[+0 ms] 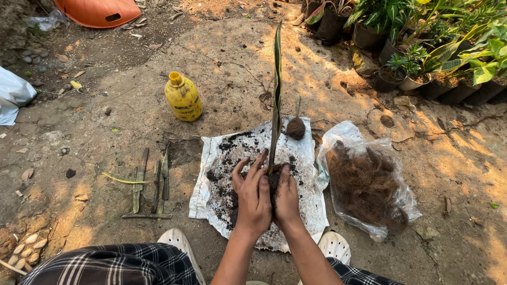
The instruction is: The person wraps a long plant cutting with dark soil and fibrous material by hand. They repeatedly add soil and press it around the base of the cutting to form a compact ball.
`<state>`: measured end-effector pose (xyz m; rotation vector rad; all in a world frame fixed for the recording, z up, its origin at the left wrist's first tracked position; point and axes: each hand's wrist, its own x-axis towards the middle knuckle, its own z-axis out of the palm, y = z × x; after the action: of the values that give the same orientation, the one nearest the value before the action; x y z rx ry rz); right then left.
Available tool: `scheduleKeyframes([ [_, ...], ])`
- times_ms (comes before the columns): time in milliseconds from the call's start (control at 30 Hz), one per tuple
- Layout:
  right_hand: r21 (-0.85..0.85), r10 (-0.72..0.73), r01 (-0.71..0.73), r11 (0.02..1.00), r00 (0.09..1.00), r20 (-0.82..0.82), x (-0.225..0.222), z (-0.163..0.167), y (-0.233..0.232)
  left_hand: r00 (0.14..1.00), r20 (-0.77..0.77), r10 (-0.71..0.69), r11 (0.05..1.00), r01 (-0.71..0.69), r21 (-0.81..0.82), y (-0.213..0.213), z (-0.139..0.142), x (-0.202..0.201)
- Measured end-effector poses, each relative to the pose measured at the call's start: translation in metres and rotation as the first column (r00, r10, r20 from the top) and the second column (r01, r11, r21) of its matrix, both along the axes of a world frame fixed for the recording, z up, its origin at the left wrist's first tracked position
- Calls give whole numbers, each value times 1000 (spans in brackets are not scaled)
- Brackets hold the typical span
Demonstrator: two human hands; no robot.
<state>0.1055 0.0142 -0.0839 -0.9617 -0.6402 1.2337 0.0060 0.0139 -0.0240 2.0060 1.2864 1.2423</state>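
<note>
Over sack (303,158): both hands cupped rnd soil ball (273,182).

We are looking down at bare, cracked ground (227,63), dappled with sun. A white sheet (303,158) scattered with dark soil is lying at its middle, with a small brown fibre ball (296,128) sitting at the sheet's far edge. A clear bag of brown coconut fibre (367,184) is resting just beside the sheet on the right. A yellow plastic bottle (182,96) is standing upright beyond the sheet's left corner. Cut leaf strips (150,184) are lying left of the sheet. Black potted plants (422,47) are crowding the far right corner, and an orange tub (97,11) is sitting at the far left
</note>
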Motion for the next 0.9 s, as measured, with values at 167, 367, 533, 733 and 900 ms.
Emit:
scheduleKeyframes([
  [167,27,178,-177,984,956,-232,-9,20,3,966,241,93,992,-70,-101,2,-16,0],
  [367,135,40,-87,987,946,321,-16,26,4,968,251,11,997,10,-82,8,-16,-14],
  [533,96,64,-89,991,969,238,-8,20,1,982,182,-45,994,62,-87,4,-7,-11],
  [733,73,116,-128,989,982,150,-11,31,-5,980,191,-61,997,69,-35,1,-9,-15],
  [900,-2,279,-292,956,911,304,-16,59,-5,943,320,93,977,-25,-210,9,-14,-23],
])
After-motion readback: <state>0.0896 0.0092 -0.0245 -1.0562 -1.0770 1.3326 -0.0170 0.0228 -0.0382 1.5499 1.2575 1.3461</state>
